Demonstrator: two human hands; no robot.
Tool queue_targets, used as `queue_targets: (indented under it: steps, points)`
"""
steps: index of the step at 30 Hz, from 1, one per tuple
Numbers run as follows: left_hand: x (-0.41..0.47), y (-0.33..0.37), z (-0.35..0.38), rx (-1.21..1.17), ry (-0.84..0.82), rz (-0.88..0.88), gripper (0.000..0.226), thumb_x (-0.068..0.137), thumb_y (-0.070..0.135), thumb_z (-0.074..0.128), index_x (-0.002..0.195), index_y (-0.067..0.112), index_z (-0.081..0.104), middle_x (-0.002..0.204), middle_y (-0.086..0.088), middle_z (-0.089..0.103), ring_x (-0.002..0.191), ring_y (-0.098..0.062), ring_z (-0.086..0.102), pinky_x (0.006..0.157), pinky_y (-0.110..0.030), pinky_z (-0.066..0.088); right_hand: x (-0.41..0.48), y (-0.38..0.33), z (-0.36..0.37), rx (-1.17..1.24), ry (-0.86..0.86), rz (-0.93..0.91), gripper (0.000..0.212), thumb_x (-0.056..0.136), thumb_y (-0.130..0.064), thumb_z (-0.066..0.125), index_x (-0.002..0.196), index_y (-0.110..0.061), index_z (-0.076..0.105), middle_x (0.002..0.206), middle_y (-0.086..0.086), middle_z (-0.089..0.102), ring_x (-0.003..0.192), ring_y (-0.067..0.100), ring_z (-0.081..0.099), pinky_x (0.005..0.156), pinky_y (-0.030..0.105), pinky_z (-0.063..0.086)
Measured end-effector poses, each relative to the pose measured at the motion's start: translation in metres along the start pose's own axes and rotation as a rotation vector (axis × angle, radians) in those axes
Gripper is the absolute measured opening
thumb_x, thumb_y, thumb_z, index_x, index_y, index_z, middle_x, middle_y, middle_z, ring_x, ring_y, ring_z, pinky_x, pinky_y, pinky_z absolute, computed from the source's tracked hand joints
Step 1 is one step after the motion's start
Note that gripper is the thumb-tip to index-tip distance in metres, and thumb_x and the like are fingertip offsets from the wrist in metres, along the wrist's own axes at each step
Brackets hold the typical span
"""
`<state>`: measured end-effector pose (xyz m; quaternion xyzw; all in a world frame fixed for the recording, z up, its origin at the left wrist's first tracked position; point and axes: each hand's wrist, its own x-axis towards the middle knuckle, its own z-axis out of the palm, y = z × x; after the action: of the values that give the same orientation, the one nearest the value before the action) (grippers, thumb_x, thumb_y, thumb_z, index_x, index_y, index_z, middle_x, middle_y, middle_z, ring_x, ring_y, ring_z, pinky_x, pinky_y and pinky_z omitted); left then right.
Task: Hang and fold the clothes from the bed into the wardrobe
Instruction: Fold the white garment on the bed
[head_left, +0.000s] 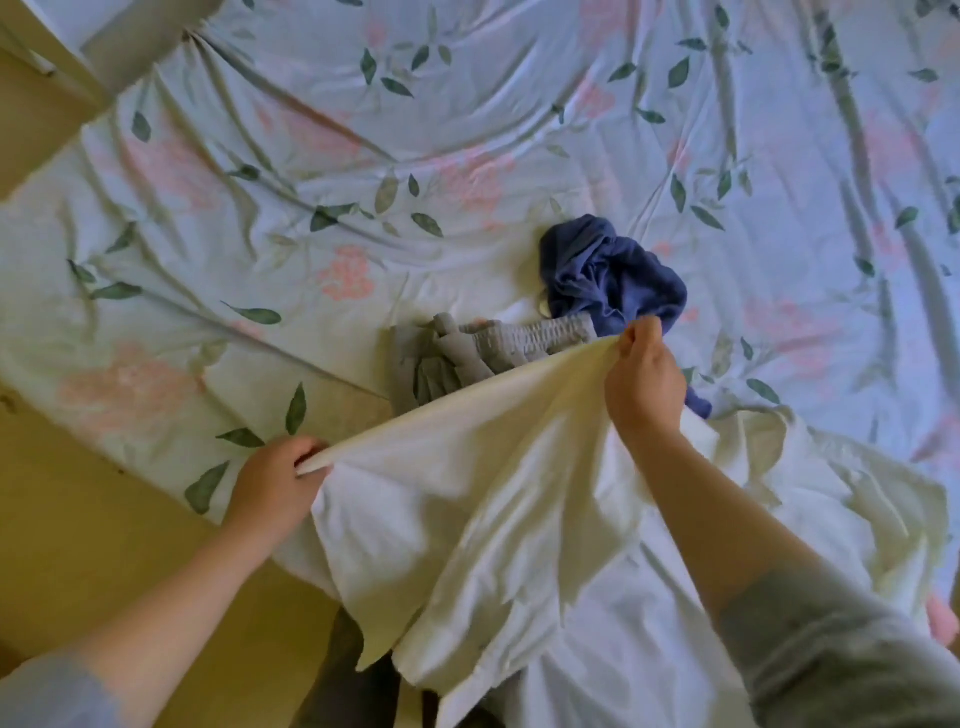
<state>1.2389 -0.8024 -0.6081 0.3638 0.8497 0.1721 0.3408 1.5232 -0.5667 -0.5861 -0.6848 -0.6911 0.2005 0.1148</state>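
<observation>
Head view: a white garment (498, 493) is pinched at one end of its upper edge by the left hand (275, 480) and at the other end by the right hand (644, 384); that edge is drawn taut, its long axis rising from lower left to upper right; the cloth below is draped onto the floral bedsheet (260, 208); just beyond, a grey garment (467, 348) and a crumpled blue garment (608, 275) are seen touching.

Your left hand (280, 475) is low and close to you, forearm bare, fingers curled round one end of the taut edge of the white garment (493, 499). Your right hand (644, 382) reaches further forward, thumb and fingers pinching the other end.
</observation>
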Motion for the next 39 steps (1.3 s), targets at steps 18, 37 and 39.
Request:
queue_targets:
  steps: [18,37,39]
  points:
    - [0.069,0.045,0.035,0.084,-0.064,0.373,0.024,0.077,0.021,0.076,0.095,0.011,0.062,0.091,0.001,0.056,0.084,-0.017,0.050,0.072,-0.031,0.042,0.008,-0.004,0.039,-0.262,-0.115,-0.042,0.050,0.088,-0.027,0.065,0.132,-0.011,0.049,0.130,0.011,0.055,0.124,0.033,0.047,0.110,0.048,0.028]
    - [0.088,0.172,0.142,-0.162,-0.557,-0.067,0.042,0.086,0.037,0.069,0.113,0.006,0.061,0.101,-0.005,0.066,0.087,-0.021,0.063,0.063,-0.026,0.046,-0.005,0.089,-0.005,0.569,-0.033,0.543,0.065,0.086,-0.014,0.064,0.144,-0.025,0.036,0.070,0.003,0.067,0.058,0.015,0.066,0.067,0.040,0.060]
    - [0.101,0.198,0.133,-0.371,-0.569,-0.064,0.032,0.086,0.034,0.070,0.104,0.007,0.068,0.097,-0.010,0.072,0.090,-0.029,0.068,0.075,-0.033,0.054,0.026,0.089,-0.010,0.561,0.033,0.473,0.050,0.086,-0.014,0.065,0.134,-0.018,0.051,0.070,0.003,0.064,0.057,0.008,0.060,0.064,0.025,0.056]
